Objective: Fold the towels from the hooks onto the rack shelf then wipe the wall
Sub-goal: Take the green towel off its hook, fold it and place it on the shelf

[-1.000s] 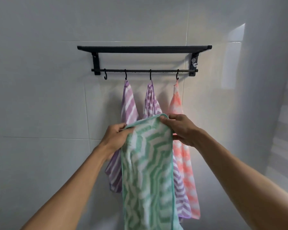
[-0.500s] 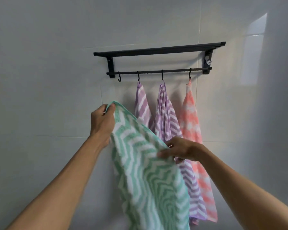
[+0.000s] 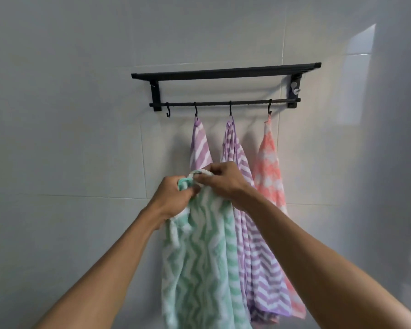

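Brought together at centre frame, both hands now bunch the top edge of the green towel (image 3: 199,257) — left hand (image 3: 173,198) gripping one corner, right hand (image 3: 221,179) pinching the other — below the black rack (image 3: 226,72), where three towels hang from hooks.

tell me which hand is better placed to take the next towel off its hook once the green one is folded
Probably the right hand: it sits directly below the two purple towels and nearer the pink towel. The left hand is lower and further left, below the bare hook. Both now grip the green towel.
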The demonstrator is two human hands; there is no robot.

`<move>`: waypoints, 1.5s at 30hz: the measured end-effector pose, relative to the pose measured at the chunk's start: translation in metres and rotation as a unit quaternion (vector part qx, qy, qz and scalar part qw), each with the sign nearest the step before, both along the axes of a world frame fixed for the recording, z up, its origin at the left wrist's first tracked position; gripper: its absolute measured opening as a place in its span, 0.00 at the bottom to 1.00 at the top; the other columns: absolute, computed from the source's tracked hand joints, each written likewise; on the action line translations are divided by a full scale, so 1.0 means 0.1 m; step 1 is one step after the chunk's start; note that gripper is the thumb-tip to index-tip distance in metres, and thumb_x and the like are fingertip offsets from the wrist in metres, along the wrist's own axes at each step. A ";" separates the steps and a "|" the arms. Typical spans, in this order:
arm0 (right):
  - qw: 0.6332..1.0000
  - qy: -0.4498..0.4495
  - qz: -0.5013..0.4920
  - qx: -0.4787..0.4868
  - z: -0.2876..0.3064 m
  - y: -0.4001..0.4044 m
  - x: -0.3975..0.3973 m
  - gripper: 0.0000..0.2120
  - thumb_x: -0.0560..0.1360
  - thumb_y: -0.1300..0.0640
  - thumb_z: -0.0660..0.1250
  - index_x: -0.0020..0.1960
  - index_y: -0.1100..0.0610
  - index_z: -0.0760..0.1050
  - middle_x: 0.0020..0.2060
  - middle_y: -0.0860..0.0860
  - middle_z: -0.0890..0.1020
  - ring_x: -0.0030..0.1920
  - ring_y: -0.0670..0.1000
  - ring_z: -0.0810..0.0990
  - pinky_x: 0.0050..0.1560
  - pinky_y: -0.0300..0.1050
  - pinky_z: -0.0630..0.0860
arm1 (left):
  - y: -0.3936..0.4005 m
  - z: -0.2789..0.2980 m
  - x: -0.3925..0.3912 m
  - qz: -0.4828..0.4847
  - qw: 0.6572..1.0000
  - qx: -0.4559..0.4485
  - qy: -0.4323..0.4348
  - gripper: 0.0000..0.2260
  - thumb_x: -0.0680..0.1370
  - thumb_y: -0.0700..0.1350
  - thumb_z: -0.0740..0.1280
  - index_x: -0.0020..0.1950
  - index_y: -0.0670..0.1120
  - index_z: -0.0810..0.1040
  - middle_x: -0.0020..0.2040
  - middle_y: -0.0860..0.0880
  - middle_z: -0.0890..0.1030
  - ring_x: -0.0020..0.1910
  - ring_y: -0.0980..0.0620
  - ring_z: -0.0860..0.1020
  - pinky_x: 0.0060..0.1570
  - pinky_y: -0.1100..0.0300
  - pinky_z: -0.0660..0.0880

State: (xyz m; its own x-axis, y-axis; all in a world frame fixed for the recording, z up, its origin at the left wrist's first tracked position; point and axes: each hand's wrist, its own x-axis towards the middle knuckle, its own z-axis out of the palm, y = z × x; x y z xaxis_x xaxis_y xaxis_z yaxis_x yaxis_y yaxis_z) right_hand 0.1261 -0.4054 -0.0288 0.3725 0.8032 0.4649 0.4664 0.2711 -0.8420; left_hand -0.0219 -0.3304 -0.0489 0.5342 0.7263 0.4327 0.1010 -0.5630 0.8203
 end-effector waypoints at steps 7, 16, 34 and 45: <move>0.984 -0.018 0.041 -0.174 -0.42 -0.22 0.29 0.10 0.68 0.58 0.81 0.41 0.60 0.81 0.32 0.51 0.82 0.31 0.47 0.80 0.31 0.40 0.77 | 0.26 0.13 -0.05 0.127 0.985 -0.040 -0.109 0.06 0.74 0.40 0.68 0.38 0.44 0.82 0.34 0.47 0.81 0.35 0.47 0.79 0.38 0.54 0.76; 0.998 -0.025 -0.051 -0.024 -0.33 -0.28 0.34 0.09 0.79 0.53 0.71 0.50 0.59 0.83 0.44 0.60 0.86 0.41 0.56 0.86 0.45 0.55 0.83 | 0.18 0.01 0.10 0.008 0.999 0.047 0.016 0.23 0.72 0.45 0.78 0.65 0.53 0.79 0.56 0.54 0.82 0.52 0.56 0.81 0.55 0.61 0.77; 0.992 0.025 -0.123 0.018 -0.53 -0.60 0.81 0.08 0.77 0.52 0.72 0.44 0.56 0.83 0.40 0.55 0.87 0.40 0.56 0.86 0.41 0.51 0.84 | 0.20 0.10 0.33 0.043 0.997 0.063 -0.001 0.20 0.73 0.48 0.77 0.64 0.50 0.81 0.57 0.50 0.81 0.56 0.51 0.79 0.55 0.62 0.74; 0.995 -0.055 -0.034 -0.075 -0.18 -0.52 0.71 0.18 0.68 0.47 0.80 0.40 0.62 0.81 0.33 0.55 0.82 0.34 0.51 0.80 0.36 0.47 0.76 | 0.14 0.05 0.57 0.049 0.988 0.149 -0.007 0.07 0.77 0.43 0.71 0.40 0.44 0.81 0.32 0.49 0.77 0.33 0.50 0.73 0.37 0.56 0.69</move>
